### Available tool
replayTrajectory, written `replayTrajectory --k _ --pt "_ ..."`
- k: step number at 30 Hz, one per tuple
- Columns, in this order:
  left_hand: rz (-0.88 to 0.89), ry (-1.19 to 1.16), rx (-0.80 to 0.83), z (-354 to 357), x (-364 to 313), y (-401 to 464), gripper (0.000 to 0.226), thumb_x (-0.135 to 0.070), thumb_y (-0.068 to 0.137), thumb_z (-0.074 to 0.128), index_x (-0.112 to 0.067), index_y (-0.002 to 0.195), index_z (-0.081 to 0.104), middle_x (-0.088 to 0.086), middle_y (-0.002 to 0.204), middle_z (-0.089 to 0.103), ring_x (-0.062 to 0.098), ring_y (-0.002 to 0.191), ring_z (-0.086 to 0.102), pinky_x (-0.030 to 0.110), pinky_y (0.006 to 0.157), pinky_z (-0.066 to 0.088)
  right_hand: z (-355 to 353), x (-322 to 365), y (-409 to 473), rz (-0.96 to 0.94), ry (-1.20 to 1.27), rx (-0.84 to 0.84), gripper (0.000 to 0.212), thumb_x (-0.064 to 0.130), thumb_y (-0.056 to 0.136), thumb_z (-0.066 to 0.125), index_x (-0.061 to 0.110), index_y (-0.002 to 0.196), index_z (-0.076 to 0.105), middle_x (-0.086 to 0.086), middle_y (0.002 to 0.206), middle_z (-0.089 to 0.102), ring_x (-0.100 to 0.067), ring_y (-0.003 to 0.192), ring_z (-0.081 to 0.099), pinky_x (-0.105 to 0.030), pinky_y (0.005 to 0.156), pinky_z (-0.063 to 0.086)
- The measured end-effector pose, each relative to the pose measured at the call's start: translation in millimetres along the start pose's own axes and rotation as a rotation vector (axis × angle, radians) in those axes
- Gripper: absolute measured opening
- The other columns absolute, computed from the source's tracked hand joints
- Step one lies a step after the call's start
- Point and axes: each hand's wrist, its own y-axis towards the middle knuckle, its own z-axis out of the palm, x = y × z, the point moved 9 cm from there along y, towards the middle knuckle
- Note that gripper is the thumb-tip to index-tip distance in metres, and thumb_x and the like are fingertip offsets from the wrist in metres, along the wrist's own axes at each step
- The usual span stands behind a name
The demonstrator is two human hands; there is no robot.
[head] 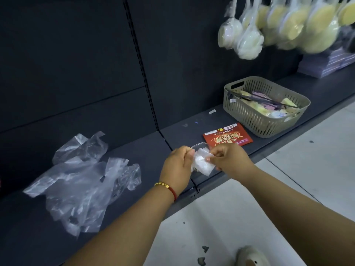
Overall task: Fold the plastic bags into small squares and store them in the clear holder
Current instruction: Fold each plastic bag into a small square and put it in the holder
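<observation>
Over the near edge of the dark shelf [134, 150], the left hand [177, 167] and right hand [227, 159] held a small folded plastic bag [201, 163] between them, each grip narrow, fingers pinching the white square from either side. A clear holder [199, 145] showed only partly just beyond the hands. Loose plastic bags [82, 179] lay crumpled to the left; a red packet [227, 139] and beige basket [265, 106] sat to the right.
</observation>
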Motion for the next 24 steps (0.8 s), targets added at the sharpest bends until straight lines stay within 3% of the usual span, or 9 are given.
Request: replayTrajectory --k 3,6,11,17,24 --pt "0.0 0.174 0.095 18.7 33.1 21.9 0.034 -0.028 0.106 0.032 -0.012 0.108 0.062 0.0 0.109 0.052 0.014 0.098 0.049 0.024 0.084 0.039 -17.7 -32.6 32.6 0.104 0.01 -0.116 0.01 0.018 0.091 0.067 0.016 0.081 0.065 0.001 0.063 0.063 -0.009 0.05 0.057 -0.018 0.044 0.044" --pt "0.024 0.3 0.22 44.2 57.6 42.8 0.036 -0.03 0.105 0.031 -0.011 0.117 0.059 0.001 0.121 0.054 0.019 0.116 0.046 0.028 0.096 0.039 -25.8 -58.3 62.9 0.194 0.06 -0.193 0.007 0.016 0.093 0.064 0.009 0.092 0.067 -0.002 0.064 0.063 -0.01 0.048 0.059 -0.014 0.037 0.04" --pt "0.098 0.488 0.417 90.7 73.4 68.6 0.046 -0.034 0.106 0.03 -0.013 0.145 0.04 -0.005 0.154 0.032 0.014 0.141 0.021 0.027 0.116 0.02 -15.4 -80.9 103.1 0.247 0.051 -0.201 0.013 0.016 0.095 0.061 0.012 0.084 0.065 -0.001 0.066 0.064 -0.007 0.053 0.063 -0.013 0.039 0.039" --pt "0.139 0.512 0.529 132.0 74.1 95.6 0.049 -0.038 0.105 0.031 -0.019 0.151 0.03 -0.008 0.161 0.02 0.012 0.148 0.01 0.032 0.12 0.012 -3.9 -87.3 128.5 0.195 -0.148 -0.244 0.03 0.019 0.095 0.059 0.016 0.065 0.056 -0.004 0.064 0.061 -0.022 0.063 0.06 -0.024 0.052 0.037" --pt "0.239 0.598 0.554 157.3 79.8 112.6 0.053 -0.046 0.103 0.034 -0.021 0.149 0.033 -0.004 0.157 0.028 0.016 0.146 0.017 0.03 0.119 0.008 2.1 -97.3 141.6 0.145 -0.202 -0.293 0.019 0.019 0.094 0.06 0.007 0.08 0.064 -0.01 0.074 0.061 -0.021 0.061 0.048 -0.025 0.051 0.033"
